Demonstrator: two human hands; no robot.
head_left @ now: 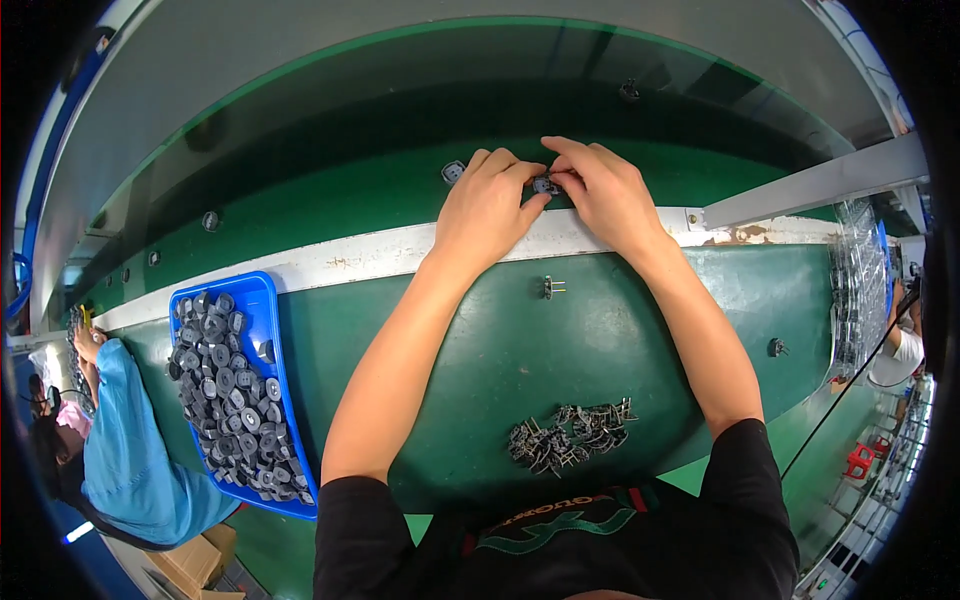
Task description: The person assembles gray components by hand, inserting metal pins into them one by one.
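Close to the near edge of the green table (480, 365), a heap of plug inserts (570, 437) lies tangled, metal pins pointing every way. Toward the table's left end stands a blue tray (262, 312), heaped with round gray plug casings (228, 395). A loose insert (778, 348) lies toward the table's right end; another two-pinned insert (548, 288) sits apart in the middle, nearer the far edge. At the right end rises a stack wrapped in clear plastic (856, 290).

A worn white rail (350, 254) runs along the far edge. Just past it, the two hands meet over a green conveyor belt (300, 197). The left hand (488, 205) has its thumb and forefinger clamped on a small gray plug piece (544, 186). The right hand (607, 198) brings its thumb against that piece, one finger stretched out above; whether its fingertips close on it, I cannot tell. A gray casing (453, 172) rests on the belt just left of the left hand, and smaller pieces (210, 221) lie spaced out farther left.
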